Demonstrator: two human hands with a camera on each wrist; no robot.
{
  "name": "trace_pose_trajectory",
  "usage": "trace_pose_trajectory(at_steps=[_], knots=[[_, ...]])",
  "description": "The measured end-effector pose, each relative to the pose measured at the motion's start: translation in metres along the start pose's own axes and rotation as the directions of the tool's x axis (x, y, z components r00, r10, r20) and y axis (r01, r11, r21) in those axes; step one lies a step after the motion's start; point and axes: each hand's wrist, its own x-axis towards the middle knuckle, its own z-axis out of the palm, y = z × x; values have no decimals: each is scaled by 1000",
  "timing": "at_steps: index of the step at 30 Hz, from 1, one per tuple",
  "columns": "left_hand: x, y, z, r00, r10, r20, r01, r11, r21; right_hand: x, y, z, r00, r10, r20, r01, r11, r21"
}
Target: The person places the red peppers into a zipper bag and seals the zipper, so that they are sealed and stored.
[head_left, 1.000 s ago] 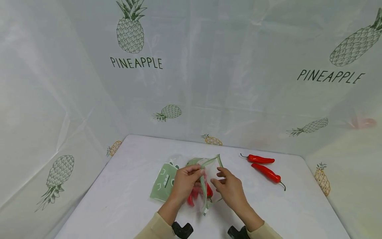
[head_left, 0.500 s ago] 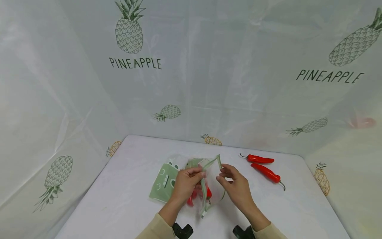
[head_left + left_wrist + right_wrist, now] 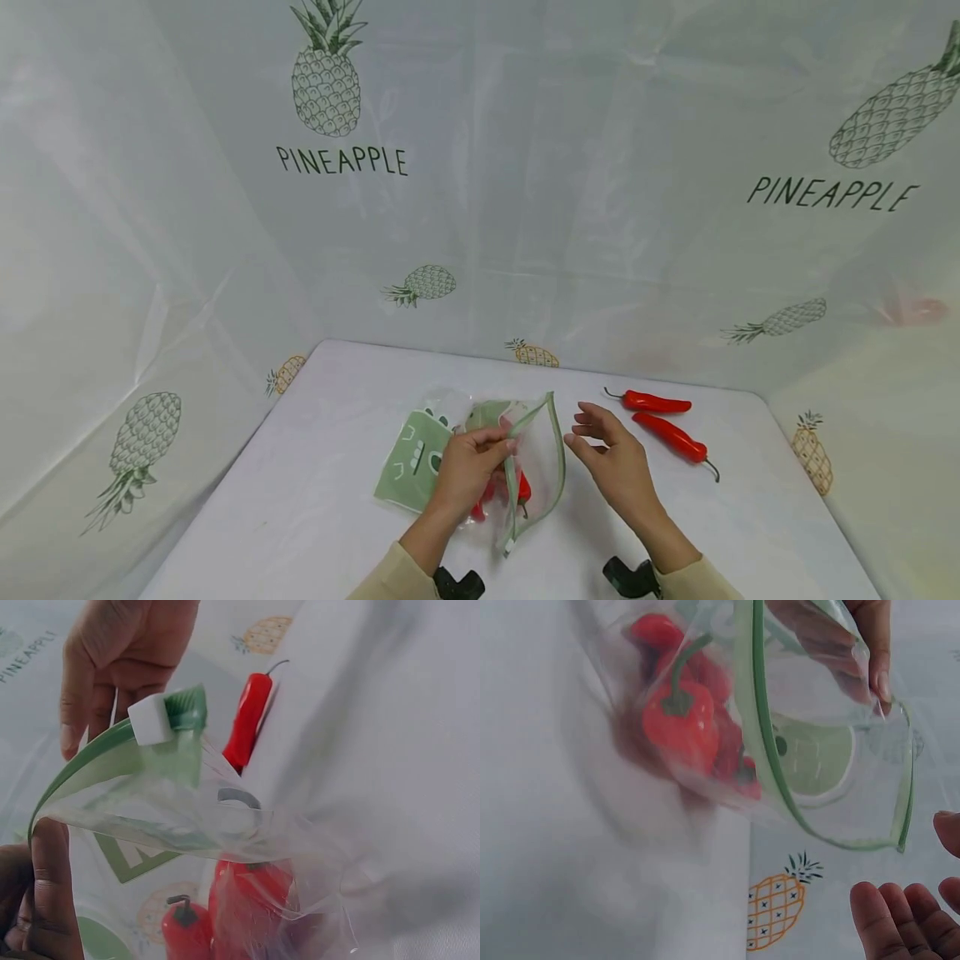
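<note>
A clear zip bag with a green rim [image 3: 560, 471] stands between my hands, its mouth spread open toward the right. My left hand [image 3: 463, 468] pinches the near-left rim. Several red peppers [image 3: 681, 727] lie inside, seen through the plastic. A white slider [image 3: 150, 720] sits at one end of the zip in the left wrist view. My right hand [image 3: 621, 468] hovers just right of the bag, apart from it, holding nothing. Its fingers [image 3: 881, 922] are loosely bent in the right wrist view. Two red chili peppers [image 3: 656, 403] [image 3: 672, 435] lie on the table at the right.
A flat green pack with a cartoon face [image 3: 411, 458], in clear plastic, lies left of the bag. The white table [image 3: 300, 500] meets a pineapple-print curtain [image 3: 525, 208] behind. Black wrist cameras [image 3: 459, 586] sit near the sleeves.
My right hand has moved right, away from the bag's right edge, after touching it. The bag's mouth has widened. My left hand keeps its pinch in nearly the same place.
</note>
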Motion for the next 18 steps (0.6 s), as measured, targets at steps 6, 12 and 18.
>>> trace_pose_trajectory(at_steps=[6,12,18], knots=[[0,-2,0,1000,-11,-4,11,1000,-10,4,11,-8,1000,18,-3,-18,1000,-11],[0,-3,1,1000,-15,1,15,999,-30,10,27,-18,1000,2,-16,-2,999,-52],[-1,-2,0,1000,-12,7,12,999,-35,16,41,-29,1000,9,-19,-10,998,-69]])
